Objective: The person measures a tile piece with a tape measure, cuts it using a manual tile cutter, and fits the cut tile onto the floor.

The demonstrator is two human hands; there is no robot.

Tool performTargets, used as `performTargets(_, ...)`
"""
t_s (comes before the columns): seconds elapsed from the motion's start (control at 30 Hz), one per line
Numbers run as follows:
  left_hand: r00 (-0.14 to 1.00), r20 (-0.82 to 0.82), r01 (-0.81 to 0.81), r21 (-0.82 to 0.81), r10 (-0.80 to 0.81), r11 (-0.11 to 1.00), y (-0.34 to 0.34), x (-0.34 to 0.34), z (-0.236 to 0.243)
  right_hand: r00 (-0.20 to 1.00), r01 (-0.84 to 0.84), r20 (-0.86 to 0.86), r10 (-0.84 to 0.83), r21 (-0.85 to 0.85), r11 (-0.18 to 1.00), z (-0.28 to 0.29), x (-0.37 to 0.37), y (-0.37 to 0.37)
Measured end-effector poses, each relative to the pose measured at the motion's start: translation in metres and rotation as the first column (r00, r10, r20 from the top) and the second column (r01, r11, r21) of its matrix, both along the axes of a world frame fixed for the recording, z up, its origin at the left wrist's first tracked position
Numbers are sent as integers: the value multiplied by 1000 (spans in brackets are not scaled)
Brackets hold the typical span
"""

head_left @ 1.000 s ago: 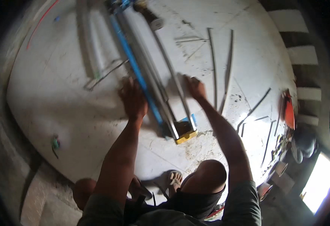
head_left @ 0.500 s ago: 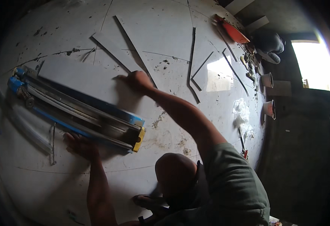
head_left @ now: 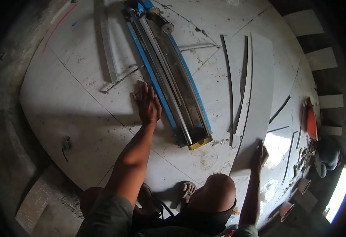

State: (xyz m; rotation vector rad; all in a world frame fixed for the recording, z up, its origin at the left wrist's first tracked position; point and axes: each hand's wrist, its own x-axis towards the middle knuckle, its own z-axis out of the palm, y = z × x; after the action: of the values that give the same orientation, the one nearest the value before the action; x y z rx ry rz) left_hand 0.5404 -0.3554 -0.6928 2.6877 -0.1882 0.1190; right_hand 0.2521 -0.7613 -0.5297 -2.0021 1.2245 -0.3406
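Note:
A long manual tile cutter (head_left: 167,75) with blue edges, metal rails and a yellow end lies on the floor in front of me. My left hand (head_left: 148,103) rests palm down beside its left edge, open with fingers spread. To the right of the cutter is a long grey-white tile piece (head_left: 257,85). At its near right edge my right hand (head_left: 258,156) is closed on the tile; shadow partly hides the fingers. Narrow cut tile strips (head_left: 242,114) lie between the cutter and this piece.
A thin metal rod (head_left: 123,79) and a long straight bar (head_left: 109,51) lie left of the cutter. At right are a red scoop-like object (head_left: 311,120), dark strips, rubble and two buckets (head_left: 285,210). Several light tiles (head_left: 321,59) stand in the far right background.
My view has turned, so the cutter now points away from me. The tile piece has come off the cutter to its right, with my right hand. My left hand remains beside the cutter.

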Motion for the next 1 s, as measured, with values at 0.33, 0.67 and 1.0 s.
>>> performTargets(0.33, 968, -90, 175, -436, -236, 883, 56, 15, -5, 983, -183, -39, 182, -363, 914, 115, -31, -25)
performTargets(0.67, 985, -163, -100, -322, 49, 941, 245, 31, 203, 872, -433, 229, 432, -51, 900, 260, 152, 132)
performTargets(1.0, 829, -286, -548, -244, 481, 800, 454, -109, 189, 417, -834, -50, 907, -418, 360, 271, 292, 352)
